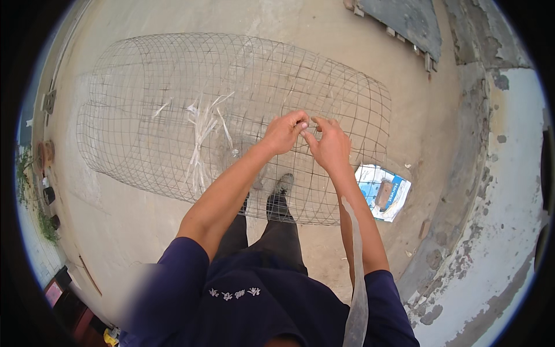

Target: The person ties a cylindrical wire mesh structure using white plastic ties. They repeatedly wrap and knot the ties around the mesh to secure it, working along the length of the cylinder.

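A long tube of rusty wire mesh (pixel 324 185) lies on its side across the ground in front of my legs. Over its upper side my left hand (pixel 283 133) and my right hand (pixel 330 144) meet almost fingertip to fingertip. Both have thumb and fingers pinched together; whatever they hold is too small to make out. To the left of my hands, a bunch of whitish plastic strips (pixel 199 139) is draped on the mesh, with one short loose strip (pixel 163 107) farther left.
A flat white-and-blue package (pixel 370 173) with a brown lump on it lies by the mesh's right end. A grey board (pixel 404 23) is at the far right. A peeling wall (pixel 509 173) runs along the right. A pale translucent strip (pixel 356 289) hangs before my right arm.
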### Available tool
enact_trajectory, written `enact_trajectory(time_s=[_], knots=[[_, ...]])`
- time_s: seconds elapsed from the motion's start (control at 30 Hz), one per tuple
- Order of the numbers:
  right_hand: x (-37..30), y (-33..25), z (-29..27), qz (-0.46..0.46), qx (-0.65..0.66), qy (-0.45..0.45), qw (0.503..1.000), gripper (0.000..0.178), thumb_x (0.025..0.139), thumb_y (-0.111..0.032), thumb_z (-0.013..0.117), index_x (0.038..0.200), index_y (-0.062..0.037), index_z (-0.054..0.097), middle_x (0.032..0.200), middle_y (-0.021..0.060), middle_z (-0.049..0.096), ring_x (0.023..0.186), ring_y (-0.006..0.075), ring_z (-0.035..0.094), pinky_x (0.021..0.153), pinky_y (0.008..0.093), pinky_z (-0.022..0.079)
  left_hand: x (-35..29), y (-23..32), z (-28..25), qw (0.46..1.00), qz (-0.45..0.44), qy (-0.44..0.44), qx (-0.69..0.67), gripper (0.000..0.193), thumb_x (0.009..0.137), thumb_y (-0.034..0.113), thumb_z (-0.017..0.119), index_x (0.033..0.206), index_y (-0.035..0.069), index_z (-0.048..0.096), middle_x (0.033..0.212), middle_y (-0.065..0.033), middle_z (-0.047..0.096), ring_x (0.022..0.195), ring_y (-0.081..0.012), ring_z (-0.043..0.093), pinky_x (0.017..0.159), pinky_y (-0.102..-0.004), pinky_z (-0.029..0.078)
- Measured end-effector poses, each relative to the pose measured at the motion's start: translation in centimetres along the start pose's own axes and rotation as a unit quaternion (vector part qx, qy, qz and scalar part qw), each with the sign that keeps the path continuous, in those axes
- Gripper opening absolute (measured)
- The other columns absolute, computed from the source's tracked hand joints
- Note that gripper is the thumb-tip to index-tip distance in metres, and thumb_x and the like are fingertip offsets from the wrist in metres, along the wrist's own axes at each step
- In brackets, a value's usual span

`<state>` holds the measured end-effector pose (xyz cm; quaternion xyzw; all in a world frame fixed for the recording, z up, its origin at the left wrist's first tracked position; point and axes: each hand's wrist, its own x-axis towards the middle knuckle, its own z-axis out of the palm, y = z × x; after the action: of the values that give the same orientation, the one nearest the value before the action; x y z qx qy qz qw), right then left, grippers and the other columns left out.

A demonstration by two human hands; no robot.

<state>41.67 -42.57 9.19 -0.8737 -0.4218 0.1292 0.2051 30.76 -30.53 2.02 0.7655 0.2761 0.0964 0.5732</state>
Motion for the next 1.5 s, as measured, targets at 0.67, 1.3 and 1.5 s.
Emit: enact_trajectory(time_s=[0.67, 1.3, 1.5], knots=[[-0.8, -0.2, 3.6, 0.059, 0.400, 0.148, 0.902, 0.002, 0.084, 0.002, 0.073, 0.084, 0.0028, 0.071, 0.098, 0.0046, 0.066, 0.067, 0.0059, 0.047, 0.057, 0.0233, 0.040, 0.7, -0.5, -1.4, 0.968, 0.098, -0.113, 0.203, 0.015, 0.099, 0.016, 0.058, 0.107, 0.004, 0.059, 0.103, -0.0151, 0.061, 0.100, -0.0408, 0.063, 0.082, -0.0500, 0.052], [-9.0, -0.9, 4.5, 0.059, 0.075, -0.048, 0.994, 0.021, 0.101, -0.020, 0.063, 0.086, -0.0048, 0.063, 0.070, 0.0249, 0.066, 0.066, 0.0483, 0.065, 0.060, 0.0576, 0.050, -1.3, -1.9, 0.7, 0.954, 0.201, 0.062, 0.212, 0.024, 0.090, 0.005, 0.068, 0.112, 0.014, 0.073, 0.093, -0.0045, 0.060, 0.092, -0.0297, 0.056, 0.082, -0.0411, 0.048], [-8.9, -2.0, 1.1, 0.066, 0.201, -0.081, 0.974, 0.023, 0.099, -0.016, 0.066, 0.083, -0.0014, 0.063, 0.070, 0.0235, 0.063, 0.062, 0.0435, 0.060, 0.058, 0.0512, 0.047, -1.9, -2.7, 0.5, 0.947, 0.239, 0.088, 0.195, 0.021, 0.090, 0.006, 0.068, 0.109, 0.014, 0.072, 0.090, -0.0048, 0.058, 0.090, -0.0293, 0.057, 0.079, -0.0414, 0.044]])
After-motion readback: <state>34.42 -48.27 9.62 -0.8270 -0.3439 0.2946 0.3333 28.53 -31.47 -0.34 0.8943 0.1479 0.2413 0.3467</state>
